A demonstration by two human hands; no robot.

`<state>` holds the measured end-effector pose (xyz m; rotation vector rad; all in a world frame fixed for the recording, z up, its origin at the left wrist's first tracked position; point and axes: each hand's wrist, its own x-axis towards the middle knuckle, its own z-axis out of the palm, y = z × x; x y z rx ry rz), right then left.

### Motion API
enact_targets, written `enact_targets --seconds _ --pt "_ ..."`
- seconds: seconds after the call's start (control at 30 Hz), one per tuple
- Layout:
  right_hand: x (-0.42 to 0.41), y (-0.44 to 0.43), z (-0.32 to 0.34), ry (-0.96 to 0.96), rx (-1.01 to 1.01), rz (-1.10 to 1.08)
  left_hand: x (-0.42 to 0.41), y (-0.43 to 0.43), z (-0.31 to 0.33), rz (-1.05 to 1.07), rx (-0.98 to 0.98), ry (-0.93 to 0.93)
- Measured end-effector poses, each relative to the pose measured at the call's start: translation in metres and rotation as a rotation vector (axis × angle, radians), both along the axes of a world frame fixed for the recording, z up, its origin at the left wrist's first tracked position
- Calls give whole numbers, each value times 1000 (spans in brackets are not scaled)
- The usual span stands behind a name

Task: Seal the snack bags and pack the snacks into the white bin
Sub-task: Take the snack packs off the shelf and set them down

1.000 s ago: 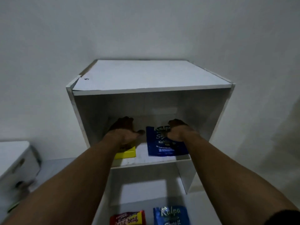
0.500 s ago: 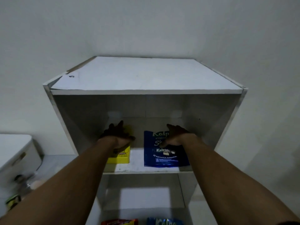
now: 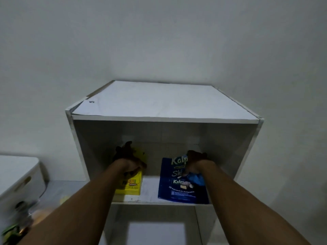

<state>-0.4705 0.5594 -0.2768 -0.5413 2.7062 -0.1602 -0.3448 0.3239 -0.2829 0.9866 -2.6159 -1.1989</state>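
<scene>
- White bin (image 3: 17, 175) sits far left, cut off by the frame, well apart from the shelf (image 3: 159, 106).
- Left hand (image 3: 127, 160) covers the top of the yellow box (image 3: 131, 184), which reads "STIX". It is too dark for me to tell if the fingers grip.
- Right hand (image 3: 194, 161) has its fingers curled, pinching the blue bag (image 3: 180, 183) and half hiding "Kalp". I see free room to the shelf's right wall.

A white shelf unit (image 3: 164, 103) is set around the grip; dim grey walls (image 3: 159, 41) are seen behind and above it.

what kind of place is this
Probably a home storage corner: a plain white shelf unit against a bare wall, a blue bag and yellow box of snacks on it, a white bin beside.
</scene>
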Motion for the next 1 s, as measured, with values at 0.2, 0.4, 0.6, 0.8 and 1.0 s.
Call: enact_targets --seconds 0.2,0.4,0.6,0.8,1.0 --pt "4 -1 12 35 -90 37 7 2 15 -11 162 187" --pt "21 7 45 77 -272 134 15 2 38 -103 45 242" --pt "63 24 79 175 -339 103 37 16 63 -146 95 186" --pt "135 46 115 323 -334 26 75 28 97 -340 43 296" --pt "239 85 136 451 -368 -74 134 55 113 -554 44 353"
